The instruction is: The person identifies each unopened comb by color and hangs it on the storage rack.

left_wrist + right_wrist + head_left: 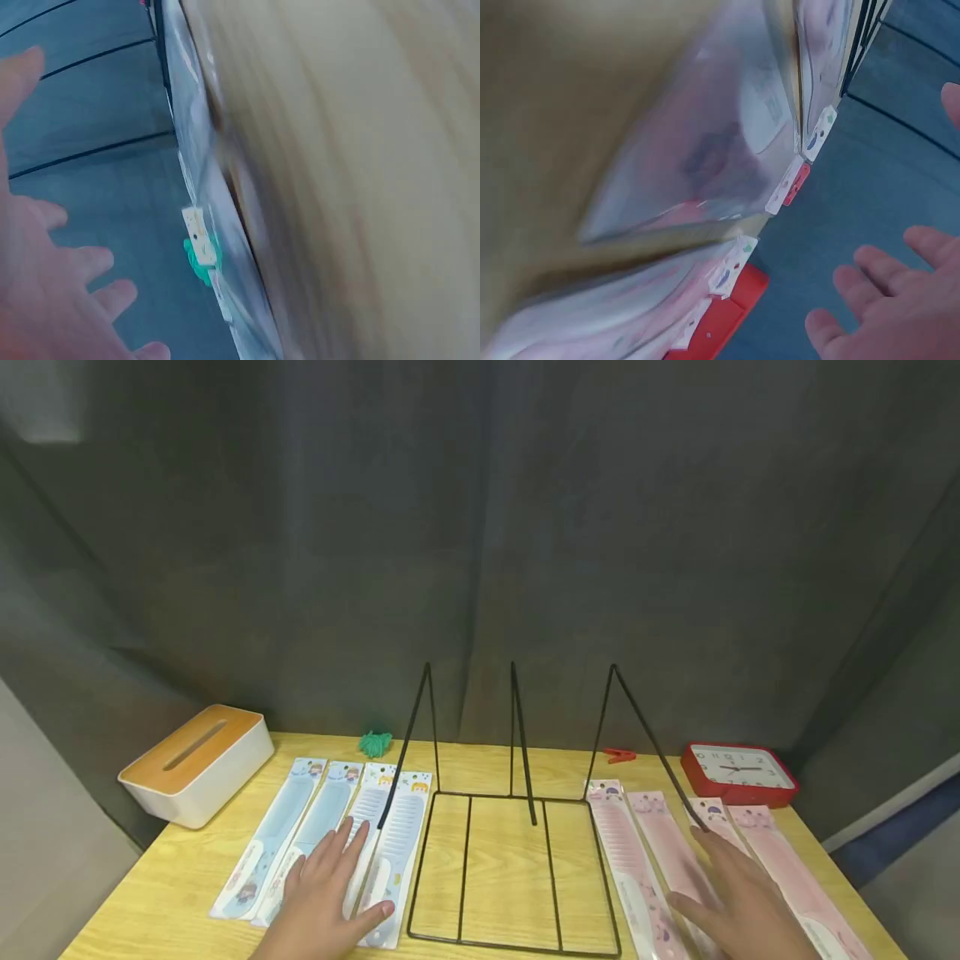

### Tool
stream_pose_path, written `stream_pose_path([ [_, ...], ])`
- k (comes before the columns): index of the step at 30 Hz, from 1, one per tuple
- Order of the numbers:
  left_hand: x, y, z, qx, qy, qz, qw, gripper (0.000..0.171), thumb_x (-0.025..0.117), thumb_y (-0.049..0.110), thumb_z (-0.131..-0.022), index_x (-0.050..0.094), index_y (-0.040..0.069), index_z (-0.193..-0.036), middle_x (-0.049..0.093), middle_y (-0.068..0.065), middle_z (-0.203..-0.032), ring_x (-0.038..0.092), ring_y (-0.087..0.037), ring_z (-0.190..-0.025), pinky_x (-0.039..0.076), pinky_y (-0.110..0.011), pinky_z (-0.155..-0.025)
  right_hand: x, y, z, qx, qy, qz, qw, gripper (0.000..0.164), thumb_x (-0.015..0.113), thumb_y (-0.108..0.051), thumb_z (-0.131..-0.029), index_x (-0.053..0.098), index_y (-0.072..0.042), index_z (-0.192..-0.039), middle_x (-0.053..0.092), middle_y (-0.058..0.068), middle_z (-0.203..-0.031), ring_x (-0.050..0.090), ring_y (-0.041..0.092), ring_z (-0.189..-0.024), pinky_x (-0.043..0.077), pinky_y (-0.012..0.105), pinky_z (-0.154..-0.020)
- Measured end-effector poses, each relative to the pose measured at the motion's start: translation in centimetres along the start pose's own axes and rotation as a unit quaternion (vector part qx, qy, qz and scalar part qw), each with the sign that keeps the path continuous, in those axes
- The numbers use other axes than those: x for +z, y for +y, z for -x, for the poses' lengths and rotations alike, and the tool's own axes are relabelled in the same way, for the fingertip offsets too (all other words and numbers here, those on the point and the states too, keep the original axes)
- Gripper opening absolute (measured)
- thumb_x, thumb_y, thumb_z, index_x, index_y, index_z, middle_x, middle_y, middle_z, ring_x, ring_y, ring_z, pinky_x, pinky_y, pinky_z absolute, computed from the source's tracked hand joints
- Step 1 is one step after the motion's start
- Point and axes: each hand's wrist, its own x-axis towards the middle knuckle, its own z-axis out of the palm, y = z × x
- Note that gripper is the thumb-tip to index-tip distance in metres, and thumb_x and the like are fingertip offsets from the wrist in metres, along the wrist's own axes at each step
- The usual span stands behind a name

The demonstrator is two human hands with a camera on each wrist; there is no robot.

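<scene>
Presently, the left grip (321, 887) and right grip (738, 902) flank a black wire rack (465, 868). Both show fingers (116, 298) apart.

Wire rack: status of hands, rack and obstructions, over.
Left hand over blue comb packets, right hand over pink packets, both holding nothing. Black wire rack standing between, bare. Possible snag: prong ends near both hands, contact unclear.
</scene>
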Motion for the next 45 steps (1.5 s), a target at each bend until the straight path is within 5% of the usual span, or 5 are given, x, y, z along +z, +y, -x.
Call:
stream_pose_path([
  [19, 3.8, 3.3, -1.9, 0.016, -0.184, 0.141, 0.9725, 0.094, 0.084, 0.057, -0.069, 0.053, 0.011, -0.145, 0.051, -0.004, -0.148, 0.050, -0.032, -0.116, 0.029, -0.074, -0.088, 6.9, 4.1, -14.3, 0.028, -0.026, -0.197, 0.980, 0.066, 0.077, -0.022, -0.087, 0.050, 0.012, -0.136, 0.065, 0.026, -0.108, 0.061, 0.037, -0.094, 0.052, 0.044, -0.078],
  [24, 4.0, 3.7, -2.0, 0.017, -0.188, 0.145, 0.9713, 0.090, 0.084, 0.057, -0.069, 0.057, 0.010, -0.141, 0.050, 0.000, -0.148, 0.049, -0.029, -0.116, 0.032, -0.067, -0.089, 5.9, 3.5, -14.8, 0.046, -0.072, -0.157, 0.984, 0.073, 0.078, -0.033, -0.084, 0.051, 0.009, -0.138, 0.053, 0.034, -0.136, 0.048, 0.054, -0.125, 0.043, 0.063, -0.097],
  [31, 3.4, 3.9, -2.0, 0.015, -0.196, 0.151, 0.9688, 0.088, 0.084, 0.055, -0.071, 0.058, 0.007, -0.140, 0.049, -0.002, -0.149, 0.048, -0.028, -0.116, 0.035, -0.049, -0.084, 5.7, 3.3, -15.3, 0.054, -0.043, -0.128, 0.989, 0.034, 0.075, -0.024, -0.087, 0.066, 0.003, -0.105, 0.069, 0.017, -0.099, 0.064, 0.033, -0.091, 0.050, 0.047, -0.079],
  [39, 3.1, 3.7, -2.2, 0.016, -0.192, 0.145, 0.9704, 0.087, 0.084, 0.054, -0.072, 0.057, 0.006, -0.139, 0.049, -0.004, -0.149, 0.048, -0.025, -0.112, 0.034, -0.045, -0.080, 4.0, 3.0, -15.2, 0.124, -0.019, -0.294, 0.948, 0.037, 0.068, -0.033, -0.096, 0.059, 0.001, -0.110, 0.061, 0.007, -0.094, 0.054, 0.022, -0.085, 0.046, 0.032, -0.068],
  [45, 2.9, 3.2, -2.3, 0.011, -0.189, 0.149, 0.9705, 0.089, 0.084, 0.054, -0.072, 0.056, 0.004, -0.140, 0.047, -0.004, -0.151, 0.046, -0.022, -0.111, 0.030, -0.040, -0.076, -1.6, -2.7, -10.7, 0.074, 0.002, -0.304, 0.950, 0.046, 0.068, -0.048, -0.094, 0.060, -0.004, -0.105, 0.063, 0.009, -0.097, 0.057, 0.022, -0.090, 0.053, 0.033, -0.074],
])
